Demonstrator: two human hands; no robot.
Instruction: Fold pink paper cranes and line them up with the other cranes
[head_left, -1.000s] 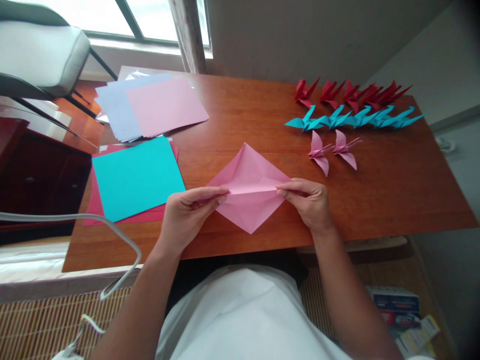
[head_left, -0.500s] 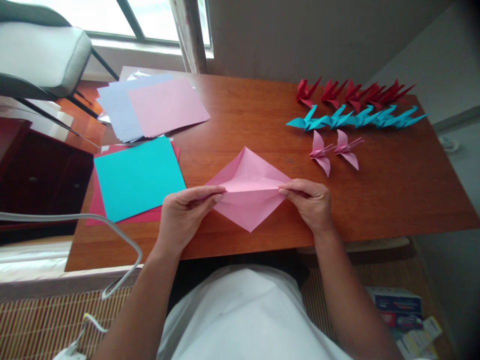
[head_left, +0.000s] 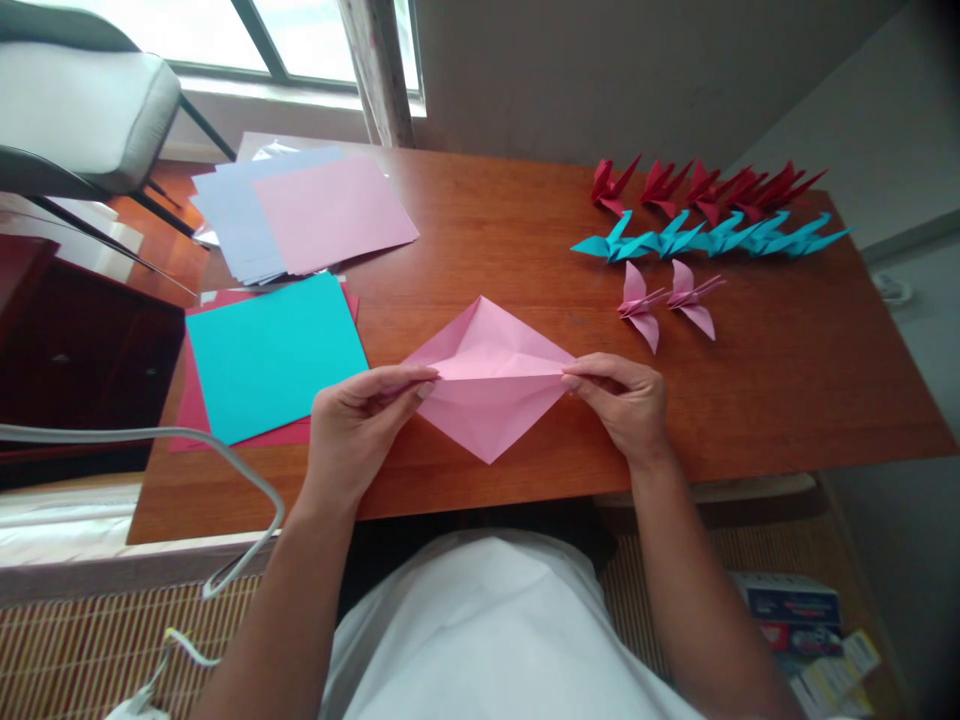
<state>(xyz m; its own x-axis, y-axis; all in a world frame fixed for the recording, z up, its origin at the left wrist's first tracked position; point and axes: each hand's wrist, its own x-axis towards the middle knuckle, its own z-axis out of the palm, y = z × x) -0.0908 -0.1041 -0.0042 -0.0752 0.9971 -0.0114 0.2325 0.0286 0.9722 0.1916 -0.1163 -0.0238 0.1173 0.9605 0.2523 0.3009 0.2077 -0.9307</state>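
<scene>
A sheet of pink origami paper (head_left: 491,410), creased and diamond-shaped, lies over the wooden table in front of me. A straight fold runs across its middle from side to side. My left hand (head_left: 367,420) pinches the left end of this fold between thumb and fingers. At the right end, my right hand (head_left: 622,400) pinches the paper in the same way. Two pink paper cranes (head_left: 640,307) stand beyond my right hand. Left of the pink sheet, close to my left hand, lies turquoise paper (head_left: 277,355) on top of red paper (head_left: 193,395).
Rows of turquoise paper cranes (head_left: 679,240) and red paper cranes (head_left: 664,187) stand at the table's (head_left: 787,400) far right. Pink and pale blue sheets (head_left: 337,215) lie at the back left. A grey bent tube (head_left: 259,480) reaches over the near left corner. A chair (head_left: 90,115) stands beyond.
My left hand has shifted slightly left, and my right hand is a little farther toward the right end. The pink paper has moved slightly left, its middle fold stretched wider between my hands.
</scene>
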